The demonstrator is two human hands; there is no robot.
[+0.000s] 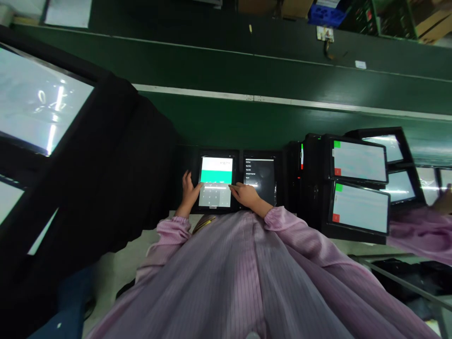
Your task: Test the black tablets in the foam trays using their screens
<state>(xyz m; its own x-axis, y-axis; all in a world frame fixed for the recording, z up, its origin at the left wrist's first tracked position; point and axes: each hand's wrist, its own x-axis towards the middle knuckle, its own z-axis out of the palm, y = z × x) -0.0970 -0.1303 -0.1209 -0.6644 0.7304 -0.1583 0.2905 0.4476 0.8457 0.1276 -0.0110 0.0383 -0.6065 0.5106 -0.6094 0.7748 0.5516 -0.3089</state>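
Observation:
Two black tablets lie side by side at the near edge of the green belt. The left tablet (216, 181) shows a teal band and a number keypad. My left hand (189, 193) grips its left edge, thumb on the frame. My right hand (247, 195) reaches across with the forefinger touching the keypad's right side; it rests over the lower left corner of the right tablet (261, 176), which shows a dark menu list. Pink striped sleeves cover both my arms.
A green conveyor belt (247, 70) with a white stripe runs across. A large black hood (106, 165) stands at left beside bright screens (31, 99). Several lit tablets (358, 162) stand stacked at right, where another person's pink sleeve (420, 233) and hand reach in.

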